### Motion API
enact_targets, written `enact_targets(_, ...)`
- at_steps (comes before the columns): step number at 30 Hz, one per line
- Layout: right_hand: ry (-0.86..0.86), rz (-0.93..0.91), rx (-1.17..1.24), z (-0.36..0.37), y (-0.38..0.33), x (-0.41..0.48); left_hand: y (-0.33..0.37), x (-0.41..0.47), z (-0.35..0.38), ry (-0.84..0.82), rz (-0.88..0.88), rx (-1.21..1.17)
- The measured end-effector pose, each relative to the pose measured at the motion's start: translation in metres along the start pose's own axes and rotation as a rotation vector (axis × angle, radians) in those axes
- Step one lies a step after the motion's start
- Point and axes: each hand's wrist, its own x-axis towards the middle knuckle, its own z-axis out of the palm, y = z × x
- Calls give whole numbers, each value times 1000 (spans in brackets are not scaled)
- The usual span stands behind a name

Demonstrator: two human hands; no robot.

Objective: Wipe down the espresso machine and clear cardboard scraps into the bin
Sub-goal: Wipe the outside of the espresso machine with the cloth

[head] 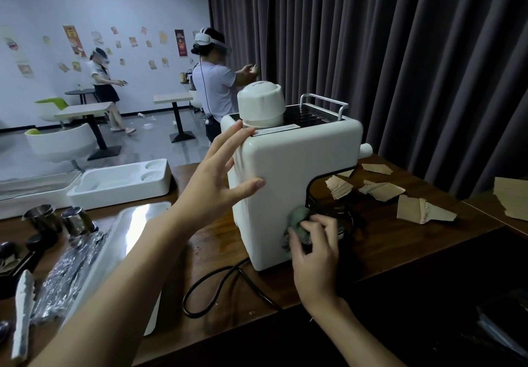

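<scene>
Currently, on the dark wooden table (385,241), the white espresso machine (297,172) stands upright, side panel toward the camera. The left grip (220,178) is released, its straight fingers laid flat against the upper rear corner as a brace. The right grip (314,255) is bunched round a grey-green cloth (298,218) at the lower panel edge, beside the dark recess. Recommendation: hold the brace firm so the body does not slide, wipe in overlapping passes, and keep the cloth clear of the power cord (217,286). Cardboard scraps (380,191) lie on the table beyond the machine, uncleared. Not verifiable: the machine's front and far side face away; no bin is in view; the recess interior is too dark to read
</scene>
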Motion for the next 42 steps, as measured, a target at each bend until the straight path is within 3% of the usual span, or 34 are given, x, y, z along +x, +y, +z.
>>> enact_targets(6, -21, 20, -10, 5, -5, -13, -1, 0, 2, 11, -3, 4)
enact_targets(14, -284, -161, -26, 15, -25, -43, 0, -1, 3, 19, -1, -1)
enact_targets(18, -279, -104, -24, 11, -15, -39, 0, -1, 2, 26, 11, 10)
enact_targets(23, -159, 146, -43, 7, -5, -36, -1, -1, 2, 14, 3, 3)
enact_targets(30, -272, 30, -96, 9, -13, -44, -1, -2, 5, 24, -4, -7)
enact_targets(33, -261, 160, -88, 6, -7, -39, 0, -2, 4, 26, -5, -1)
enact_targets(38, -166, 577, -107, -9, 9, -9, 1, -2, 3, 25, -1, 7)
enact_targets(42, -133, 675, -137, -20, 30, 15, 1, -1, 1, 19, -4, 5)
